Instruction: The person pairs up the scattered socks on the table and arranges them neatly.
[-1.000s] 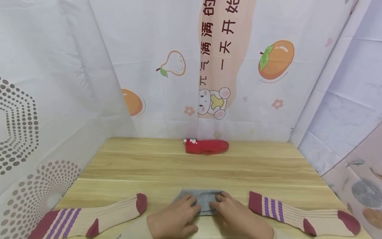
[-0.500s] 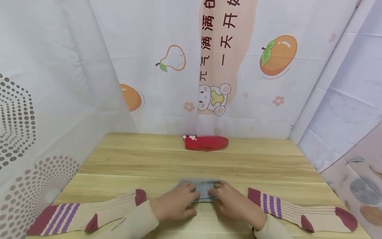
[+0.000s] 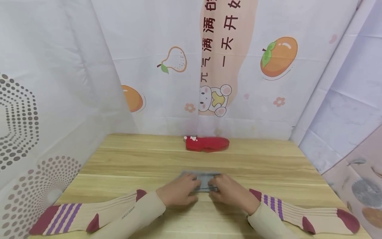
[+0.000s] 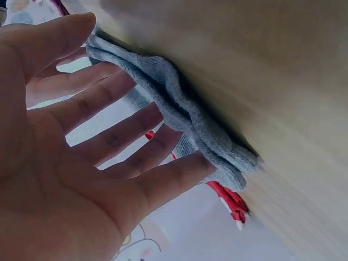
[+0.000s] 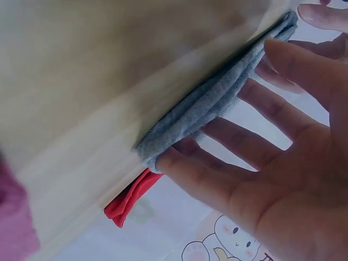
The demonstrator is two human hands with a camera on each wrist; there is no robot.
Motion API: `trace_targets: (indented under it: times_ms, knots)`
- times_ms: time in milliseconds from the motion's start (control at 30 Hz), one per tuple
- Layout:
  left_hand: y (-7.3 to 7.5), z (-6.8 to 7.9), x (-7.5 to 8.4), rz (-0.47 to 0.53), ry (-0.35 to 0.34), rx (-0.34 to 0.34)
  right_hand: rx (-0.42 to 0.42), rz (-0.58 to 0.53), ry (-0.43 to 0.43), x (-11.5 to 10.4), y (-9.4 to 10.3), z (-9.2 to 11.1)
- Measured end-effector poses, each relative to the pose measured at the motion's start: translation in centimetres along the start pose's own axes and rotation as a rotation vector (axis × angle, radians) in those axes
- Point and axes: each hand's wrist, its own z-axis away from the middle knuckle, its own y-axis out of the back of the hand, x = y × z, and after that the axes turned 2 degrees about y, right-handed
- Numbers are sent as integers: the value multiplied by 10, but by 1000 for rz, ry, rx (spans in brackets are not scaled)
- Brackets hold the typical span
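Note:
A folded grey sock (image 3: 204,181) lies flat on the wooden table between both hands. My left hand (image 3: 181,189) rests its fingertips on the sock's left part; in the left wrist view the fingers are spread and nearly straight against the grey knit. On the right part of the sock sit the fingertips of my right hand (image 3: 230,192), its fingers also extended in the right wrist view. Neither thumb pinches the cloth. From the side, the sock (image 4: 174,106) shows stacked folded layers along its near edge. The hands cover parts of its top.
Toward the back edge of the table (image 3: 143,156) lies a folded red sock (image 3: 207,144). A cream sock (image 3: 86,215) with maroon and purple bands lies at left, partly behind my left sleeve. Its match, another cream sock (image 3: 304,214), lies at right. Curtains (image 3: 167,99) surround the table.
Both hands and the folded grey sock have slid forward across the table, away from my body. The red sock and cream socks stay in place. The head view has tilted slightly.

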Motion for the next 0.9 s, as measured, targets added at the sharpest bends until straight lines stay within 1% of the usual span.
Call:
trace_targets:
  times_ms: [67,300,533,633,700,833,900]
  knots:
    - [0,-4,-3,7,15,-5,5,-9,-4,4,0,-4]
    - [2,-20,-12,18,60,-29,-12,-5,-81,16,3,-11]
    - [5,-37,-21,22,110,-71,-2,11,-105,32,4,-21]
    - [4,-46,-27,10,112,-69,1,13,-122,40,4,-27]
    - [3,-53,-32,-3,100,-58,5,9,-126,45,5,-30]
    - [0,-65,-41,-22,90,-35,20,19,-122,57,6,-38]
    - [-2,-70,-45,-30,101,-31,25,22,-109,62,6,-43]
